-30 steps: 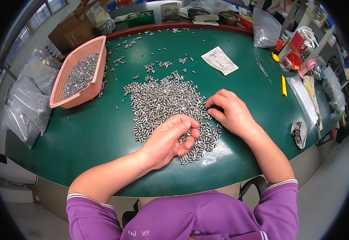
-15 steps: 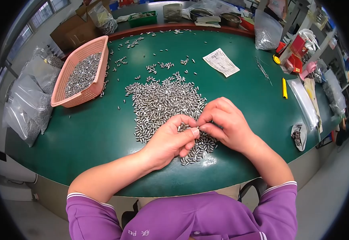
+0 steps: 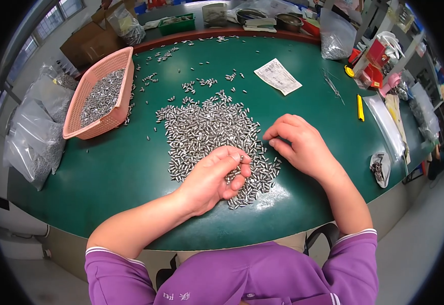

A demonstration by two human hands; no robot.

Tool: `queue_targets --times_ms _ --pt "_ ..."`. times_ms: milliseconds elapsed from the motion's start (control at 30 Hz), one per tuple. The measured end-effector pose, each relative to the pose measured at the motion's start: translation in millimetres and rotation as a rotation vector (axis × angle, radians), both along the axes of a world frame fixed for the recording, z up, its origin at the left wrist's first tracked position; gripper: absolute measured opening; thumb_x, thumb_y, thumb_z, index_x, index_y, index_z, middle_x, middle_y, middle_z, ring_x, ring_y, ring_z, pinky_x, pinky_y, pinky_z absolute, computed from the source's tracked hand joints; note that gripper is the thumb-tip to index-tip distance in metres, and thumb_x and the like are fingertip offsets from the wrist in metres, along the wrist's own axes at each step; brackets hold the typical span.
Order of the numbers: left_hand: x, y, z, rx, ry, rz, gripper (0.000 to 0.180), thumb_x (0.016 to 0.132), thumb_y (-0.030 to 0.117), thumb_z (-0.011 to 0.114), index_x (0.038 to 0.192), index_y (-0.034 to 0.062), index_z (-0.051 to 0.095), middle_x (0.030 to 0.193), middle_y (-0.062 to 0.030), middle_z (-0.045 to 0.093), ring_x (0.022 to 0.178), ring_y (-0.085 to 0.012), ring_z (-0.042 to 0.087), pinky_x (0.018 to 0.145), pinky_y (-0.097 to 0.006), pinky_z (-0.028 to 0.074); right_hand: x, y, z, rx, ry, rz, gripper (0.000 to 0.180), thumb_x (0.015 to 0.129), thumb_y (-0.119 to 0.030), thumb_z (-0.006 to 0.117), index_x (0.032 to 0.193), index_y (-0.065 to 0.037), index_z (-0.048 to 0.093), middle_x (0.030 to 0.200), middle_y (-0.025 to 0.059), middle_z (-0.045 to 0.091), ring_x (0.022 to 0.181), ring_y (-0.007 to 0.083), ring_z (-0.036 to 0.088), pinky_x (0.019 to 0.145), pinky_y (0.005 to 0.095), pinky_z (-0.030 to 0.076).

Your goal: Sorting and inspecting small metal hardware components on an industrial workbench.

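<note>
A broad pile of small silvery metal pieces [image 3: 201, 127], short and pin-like, lies on the green tabletop. Over the pile's near right part is my left hand [image 3: 219, 175], its fingers curled and thumb bent over several of these metal pieces; some show between thumb and fingers. My right hand [image 3: 295, 140] hovers just off the pile's right edge. Its thumb and index finger are a little apart, and nothing shows between them.
A pink basket [image 3: 123, 101] of similar pieces stands at the left, beside filled plastic bags [image 3: 31, 137]. A paper slip [image 3: 278, 76], tweezers-like thin wires [image 3: 332, 85], a yellow cutter [image 3: 360, 108] and a small bag [image 3: 380, 170] lie to the right. Loose pieces dot the far tabletop.
My right hand has drawn away from my left hand to the right, and its finger and thumb have parted. My left hand stays over the pile, its thumb shifted slightly back.
</note>
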State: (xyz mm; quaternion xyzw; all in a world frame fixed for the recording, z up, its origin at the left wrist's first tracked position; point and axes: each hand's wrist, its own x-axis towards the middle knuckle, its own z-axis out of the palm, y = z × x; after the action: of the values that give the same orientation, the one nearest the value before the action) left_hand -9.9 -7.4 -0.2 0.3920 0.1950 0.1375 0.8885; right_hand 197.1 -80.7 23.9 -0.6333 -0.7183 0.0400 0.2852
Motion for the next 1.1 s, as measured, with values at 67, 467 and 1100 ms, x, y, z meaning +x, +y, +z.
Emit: queue_targets --times_ms 67,467,1100 --pt "-2 1 0 -0.013 -0.001 0.005 0.018 0.093 0.022 0.042 0.099 0.0063 0.048 0.084 -0.0048 0.051 0.061 -0.0101 0.045 0.046 -0.020 0.033 2 -1 2 -0.050 0.000 0.037 0.012 0.070 -0.004 0.064 0.082 -0.007 0.061 0.082 0.0057 0.056 0.082 0.0238 0.055 0.072 0.0334 0.045" --pt "-1 0 0 -0.004 -0.015 0.009 0.015 0.091 0.019 0.046 0.101 0.0070 0.048 0.084 -0.0040 0.051 0.062 -0.0093 0.046 0.045 -0.020 0.034 4 2 -10 -0.111 -0.059 0.069 0.011 0.072 -0.007 0.063 0.082 -0.006 0.059 0.081 0.0067 0.056 0.079 0.0249 0.055 0.071 0.0341 0.045" --pt "1 -4 1 0.050 0.016 0.015 0.015 0.089 0.011 0.051 0.101 0.0062 0.044 0.074 -0.0037 0.051 0.053 -0.0065 0.043 0.044 -0.018 0.034 -31 -1 -6 -0.024 0.527 0.174 0.008 0.080 -0.006 0.059 0.087 -0.004 0.056 0.086 0.0059 0.052 0.074 0.0162 0.053 0.064 0.0274 0.044"
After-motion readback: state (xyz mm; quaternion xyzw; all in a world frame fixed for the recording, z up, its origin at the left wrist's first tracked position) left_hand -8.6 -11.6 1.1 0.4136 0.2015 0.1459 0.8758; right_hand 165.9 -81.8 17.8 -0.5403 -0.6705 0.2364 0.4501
